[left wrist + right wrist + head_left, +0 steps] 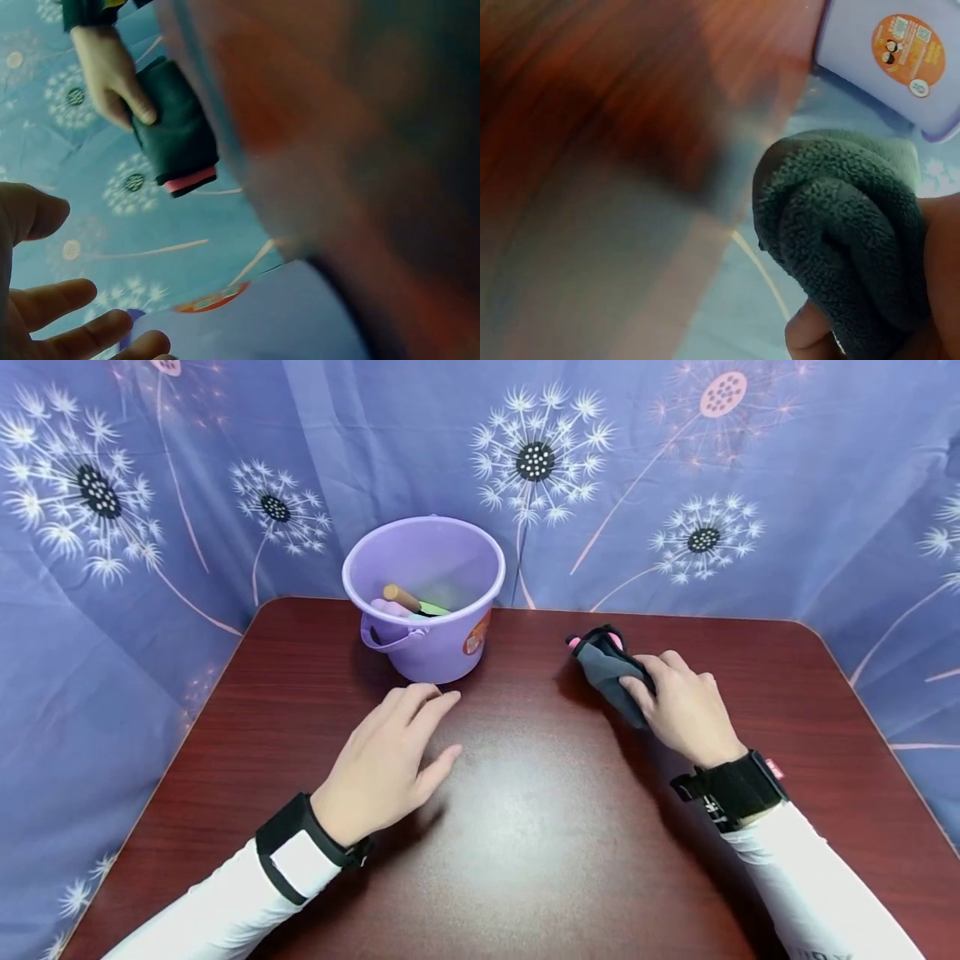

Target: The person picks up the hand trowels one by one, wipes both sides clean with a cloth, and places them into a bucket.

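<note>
My right hand (pixel 686 706) grips a folded dark grey cloth (pixel 611 675), thumb on one side and fingers on the other, over the right part of the table. Black and pink show along the cloth's far end, and its fuzzy folded layers (pixel 847 232) show in the right wrist view. My left hand (pixel 390 760) hangs over the table in front of the purple bucket (pixel 442 652), fingers loosely bent, holding nothing. Inside the bucket lie a wooden-handled tool (pixel 401 597), something light green (pixel 433 608) and something pink (pixel 390 607).
The bucket stands at the table's back left, its handle (pixel 393 643) hanging down in front and an orange sticker (pixel 476 635) on its side. Behind the dark red wooden table (pixel 517 860) hangs a blue curtain (pixel 420 435) with dandelion prints.
</note>
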Demonstrator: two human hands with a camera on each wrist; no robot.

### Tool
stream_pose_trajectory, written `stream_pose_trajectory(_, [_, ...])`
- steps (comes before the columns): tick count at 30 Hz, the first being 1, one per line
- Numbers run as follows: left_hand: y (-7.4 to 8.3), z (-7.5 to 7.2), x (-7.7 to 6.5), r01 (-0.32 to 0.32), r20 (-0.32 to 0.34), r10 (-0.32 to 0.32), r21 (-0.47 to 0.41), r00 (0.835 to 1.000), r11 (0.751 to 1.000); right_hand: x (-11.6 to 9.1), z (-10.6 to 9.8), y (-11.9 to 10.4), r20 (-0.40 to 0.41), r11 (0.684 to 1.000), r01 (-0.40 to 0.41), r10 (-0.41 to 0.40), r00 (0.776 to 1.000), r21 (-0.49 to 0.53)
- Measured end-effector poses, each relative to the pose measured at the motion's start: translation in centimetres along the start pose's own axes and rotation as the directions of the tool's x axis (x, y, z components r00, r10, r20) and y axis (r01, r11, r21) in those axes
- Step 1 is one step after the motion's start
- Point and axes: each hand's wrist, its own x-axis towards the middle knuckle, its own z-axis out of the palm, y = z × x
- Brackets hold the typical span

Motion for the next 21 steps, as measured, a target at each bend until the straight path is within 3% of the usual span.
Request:
stream_pose_trajectory(9, [-0.2, 1.9, -1.3, 0.024, 0.074, -0.026, 0.024, 0.997, 0.999, 0.7, 1.5, 1.3, 0.137, 0.99, -0.109, 0.096, 0.986, 0.09])
stream_pose_trajectory(21, [-1.0, 3.2, -2.2, 0.08, 0.167, -0.084, 0.033, 0.982, 0.996, 1.3, 2.0, 1.8, 0.265, 0.98, -0.196, 0.177, 0.948, 0.046])
